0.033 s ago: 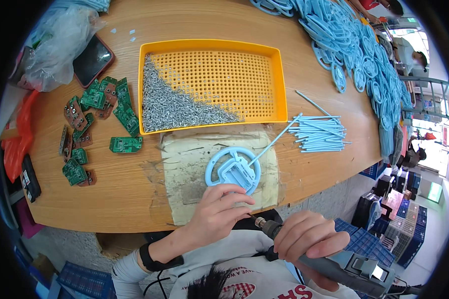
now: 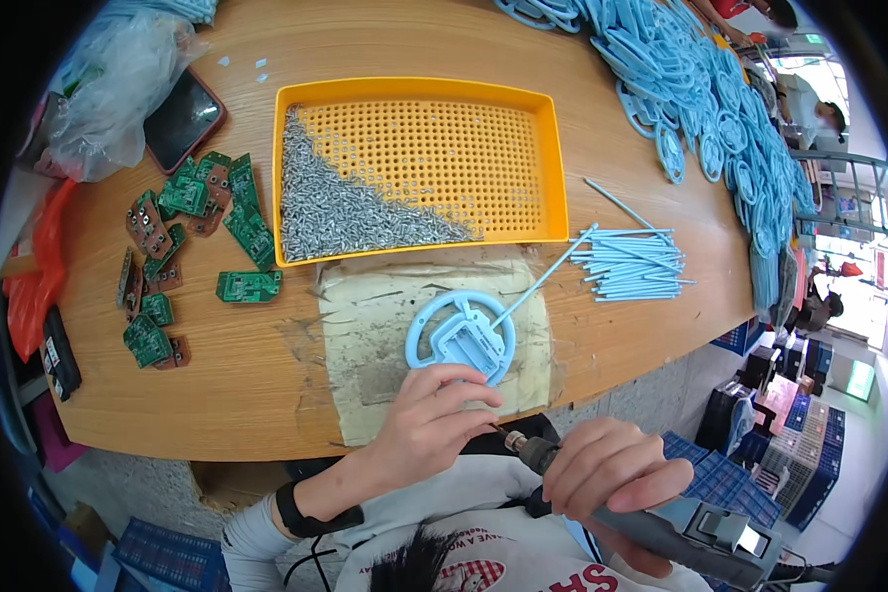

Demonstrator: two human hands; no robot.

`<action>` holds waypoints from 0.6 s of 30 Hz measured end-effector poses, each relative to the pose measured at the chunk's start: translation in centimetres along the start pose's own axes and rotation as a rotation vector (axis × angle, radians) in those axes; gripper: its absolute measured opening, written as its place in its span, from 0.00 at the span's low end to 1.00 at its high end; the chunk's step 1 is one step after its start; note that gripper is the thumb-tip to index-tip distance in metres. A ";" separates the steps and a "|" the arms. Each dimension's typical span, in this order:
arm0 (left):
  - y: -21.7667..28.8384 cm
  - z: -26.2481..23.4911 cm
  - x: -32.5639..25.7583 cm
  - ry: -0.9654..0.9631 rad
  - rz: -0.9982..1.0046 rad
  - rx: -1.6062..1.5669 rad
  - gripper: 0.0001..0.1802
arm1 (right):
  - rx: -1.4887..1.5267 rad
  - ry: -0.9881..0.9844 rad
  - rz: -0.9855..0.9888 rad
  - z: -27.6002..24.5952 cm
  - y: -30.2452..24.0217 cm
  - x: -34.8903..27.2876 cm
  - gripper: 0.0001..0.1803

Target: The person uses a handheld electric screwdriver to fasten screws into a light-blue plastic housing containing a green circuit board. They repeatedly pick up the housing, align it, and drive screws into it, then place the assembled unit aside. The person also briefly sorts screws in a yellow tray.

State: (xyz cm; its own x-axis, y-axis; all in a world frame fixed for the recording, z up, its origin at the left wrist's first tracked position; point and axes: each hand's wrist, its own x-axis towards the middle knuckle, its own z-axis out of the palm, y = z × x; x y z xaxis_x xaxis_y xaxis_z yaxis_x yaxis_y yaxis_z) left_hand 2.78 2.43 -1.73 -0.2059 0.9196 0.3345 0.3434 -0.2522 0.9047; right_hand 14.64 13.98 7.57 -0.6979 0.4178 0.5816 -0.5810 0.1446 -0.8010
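My right hand is wrapped round a dark grey electric screwdriver, its bit pointing left toward my other hand. My left hand has its fingers curled together, and the fingertips meet the end of the bit; whatever they pinch there is too small to make out. Just beyond the left fingers lies a round light blue plastic housing with a rectangular compartment, partly covered by those fingers. A thin blue rod slants from the housing's right side up to the right.
A yellow perforated tray holds a heap of small screws. Green circuit boards and a phone lie left. Blue rods and a large pile of blue plastic parts are right. A worn mat lies under the housing.
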 end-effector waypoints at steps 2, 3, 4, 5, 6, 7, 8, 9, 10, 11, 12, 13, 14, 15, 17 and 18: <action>0.0 -0.1 -0.1 0.009 0.005 -0.011 0.12 | 0.027 0.010 0.000 0.0 -0.1 -0.1 0.32; 0.0 0.0 -0.2 0.017 0.007 -0.019 0.12 | 0.033 0.018 0.001 0.1 -0.1 -0.1 0.32; -0.1 0.2 -0.4 0.026 0.008 -0.027 0.13 | 0.039 0.026 0.003 0.2 -0.1 -0.1 0.33; -0.1 0.2 -0.5 0.036 0.009 -0.035 0.13 | 0.046 0.034 0.004 0.2 -0.1 -0.1 0.33; -0.1 0.2 -0.6 0.028 -0.003 -0.033 0.14 | 0.074 0.054 0.019 0.3 -0.2 -0.2 0.26; 0.1 0.1 -0.6 0.021 -0.015 -0.031 0.15 | 0.103 0.074 0.035 0.4 -0.3 -0.5 0.20; 0.2 0.0 -0.6 0.015 -0.027 -0.028 0.15 | 0.133 0.094 0.050 0.5 -0.4 -0.6 0.14; 0.5 -0.2 -0.4 0.000 -0.034 -0.001 0.17 | 0.119 0.099 0.039 0.5 -0.2 -0.7 0.16; 0.8 -0.6 -0.1 -0.014 -0.042 0.027 0.19 | 0.107 0.104 0.028 0.6 0.2 -0.8 0.18; 0.8 -0.8 0.1 -0.028 -0.049 0.055 0.21 | 0.095 0.108 0.016 0.6 0.5 -0.9 0.20; 0.6 -0.8 0.3 -0.065 -0.045 0.137 0.24 | 0.041 0.073 -0.010 0.5 1.0 -0.9 0.24; 0.2 -0.9 0.6 -0.102 -0.041 0.219 0.26 | -0.012 0.037 -0.035 0.3 1.7 -0.8 0.29; 0.0 -0.9 0.8 -0.139 -0.036 0.300 0.28 | -0.065 0.000 -0.061 0.2 2.1 -0.9 0.34; -0.2 -1.0 0.8 -0.173 -0.024 0.339 0.29 | -0.078 0.005 -0.050 0.2 2.2 -1.2 0.34; -0.7 -1.0 0.7 -0.240 0.003 0.416 0.31 | -0.107 0.015 -0.026 0.2 2.4 -1.7 0.35; -0.9 -0.9 0.6 -0.227 0.004 0.431 0.30 | -0.116 0.007 -0.028 0.2 2.6 -1.9 0.36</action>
State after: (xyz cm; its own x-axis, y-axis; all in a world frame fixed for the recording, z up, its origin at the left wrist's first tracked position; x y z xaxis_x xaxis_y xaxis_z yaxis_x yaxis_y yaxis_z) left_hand 1.54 2.92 -2.10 -0.0156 0.9735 0.2282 0.7017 -0.1519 0.6961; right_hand 14.38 13.39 4.46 -0.6790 0.4186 0.6031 -0.5472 0.2592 -0.7959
